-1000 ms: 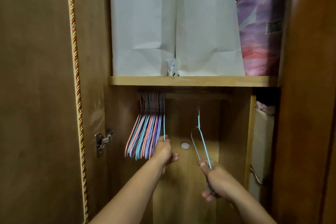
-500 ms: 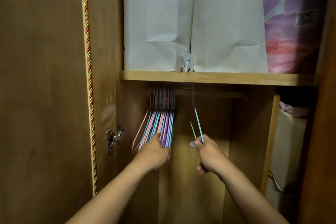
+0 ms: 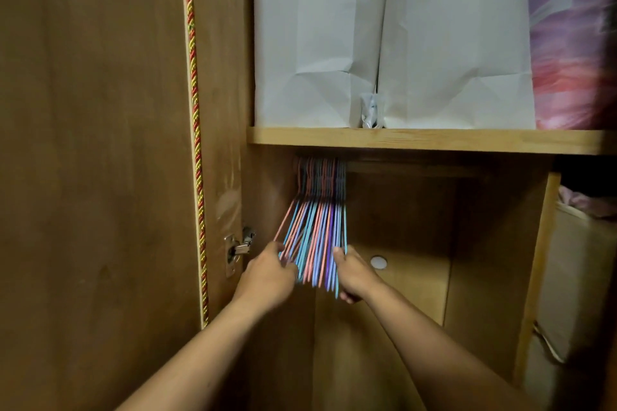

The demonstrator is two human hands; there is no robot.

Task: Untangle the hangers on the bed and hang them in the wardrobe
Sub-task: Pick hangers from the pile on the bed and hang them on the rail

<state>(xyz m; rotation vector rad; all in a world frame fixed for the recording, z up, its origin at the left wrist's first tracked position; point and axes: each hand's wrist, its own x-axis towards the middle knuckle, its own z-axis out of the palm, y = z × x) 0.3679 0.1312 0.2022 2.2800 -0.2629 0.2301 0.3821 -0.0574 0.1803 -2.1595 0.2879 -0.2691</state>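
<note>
Two white paper bags (image 3: pixel 384 37) stand on one shelf (image 3: pixel 434 140), one bunch of hangers (image 3: pixel 317 233) too packed to count hangs below, and two hands reach in.

2 white paper bags (image 3: pixel 384 43) on shelf (image 3: pixel 417 140), purple bag (image 3: pixel 574 43), door hinge (image 3: pixel 238 248), twisted cord (image 3: pixel 195 110)

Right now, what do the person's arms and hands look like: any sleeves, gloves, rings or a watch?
Both forearms are bare as far as the picture shows; no sleeve edge is in view. The left hand and right hand wear no gloves, and no ring, watch or bracelet shows. The light is dim, so small details could go unseen.
</note>
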